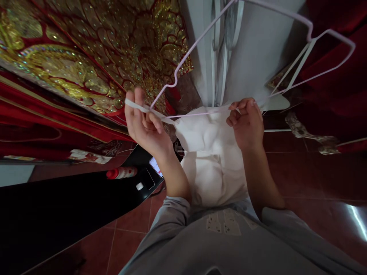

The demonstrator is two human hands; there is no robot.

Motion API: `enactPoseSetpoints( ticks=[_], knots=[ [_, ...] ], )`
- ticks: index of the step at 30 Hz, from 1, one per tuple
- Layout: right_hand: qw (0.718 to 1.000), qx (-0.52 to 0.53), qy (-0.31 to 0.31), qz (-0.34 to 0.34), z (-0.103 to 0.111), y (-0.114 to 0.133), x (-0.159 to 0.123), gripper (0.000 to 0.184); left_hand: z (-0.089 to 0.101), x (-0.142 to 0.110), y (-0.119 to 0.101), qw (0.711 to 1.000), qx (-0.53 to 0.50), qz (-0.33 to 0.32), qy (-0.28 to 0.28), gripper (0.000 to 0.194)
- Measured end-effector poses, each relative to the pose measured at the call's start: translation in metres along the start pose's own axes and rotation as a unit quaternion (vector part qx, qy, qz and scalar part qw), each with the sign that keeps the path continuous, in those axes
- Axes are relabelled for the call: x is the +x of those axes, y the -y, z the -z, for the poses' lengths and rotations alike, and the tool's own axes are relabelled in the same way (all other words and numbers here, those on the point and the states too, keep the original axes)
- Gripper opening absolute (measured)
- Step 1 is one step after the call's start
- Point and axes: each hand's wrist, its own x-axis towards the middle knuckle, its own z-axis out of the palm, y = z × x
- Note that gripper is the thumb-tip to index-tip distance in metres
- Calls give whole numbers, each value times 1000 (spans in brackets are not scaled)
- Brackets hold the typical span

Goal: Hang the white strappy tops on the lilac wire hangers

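Note:
A white garment hangs in front of my body from a thin white wire hanger that tilts up to the right. My left hand pinches a white strap of the garment near the hanger's left shoulder notch. My right hand has its fingers curled on the garment's upper edge and the hanger's lower bar. Both forearms come out of grey sleeves.
Red fabric with gold embroidery hangs at the left. A black table holds a red and white bottle and a phone. Dark red cloth hangs at the right, a white post behind, red tile floor below.

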Motion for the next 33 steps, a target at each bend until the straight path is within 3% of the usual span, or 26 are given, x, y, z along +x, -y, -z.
enactPoseSetpoints(
  ticks=[2, 5, 8, 10, 14, 17, 20, 24, 26, 28, 31, 33],
  knots=[
    [1000, -7, 2, -12, 1, 3, -2, 39, 13, -3, 7, 998, 69, -9, -8, 17],
    [1000, -15, -3, -25, 1, 4, -3, 41, 24, -18, 15, 989, 141, 43, 19, 18],
    [999, -20, -12, -31, -3, 3, -2, 44, 14, -38, 18, 981, 136, 113, 78, 38],
    [999, -17, -14, -33, -8, 3, -2, 43, 2, -49, 18, 978, 115, 139, 105, 40],
    [999, -35, -29, -19, -11, 9, -7, 34, -10, -58, 18, 977, 114, 148, 106, 39],
    [990, -109, -72, 58, -5, 15, -11, 25, -7, -55, 19, 977, 113, 140, 113, 40],
    [954, -190, -137, 186, 10, 20, -10, 21, -4, -52, 21, 977, 110, 140, 113, 43],
    [910, -165, -248, 290, 31, 29, 0, 9, -5, -52, 25, 977, 116, 138, 112, 45],
    [911, -166, -251, 283, 38, 32, 6, 11, -7, -54, 26, 980, 103, 126, 114, 44],
    [931, -177, -218, 233, 41, 32, 11, 11, -8, -55, 27, 983, 89, 115, 116, 43],
    [956, -172, -166, 169, 38, 26, 14, 7, -9, -58, 27, 983, 98, 112, 110, 43],
    [959, -165, -159, 168, 34, 21, 13, 9, -9, -59, 27, 982, 105, 113, 107, 43]
  ],
)
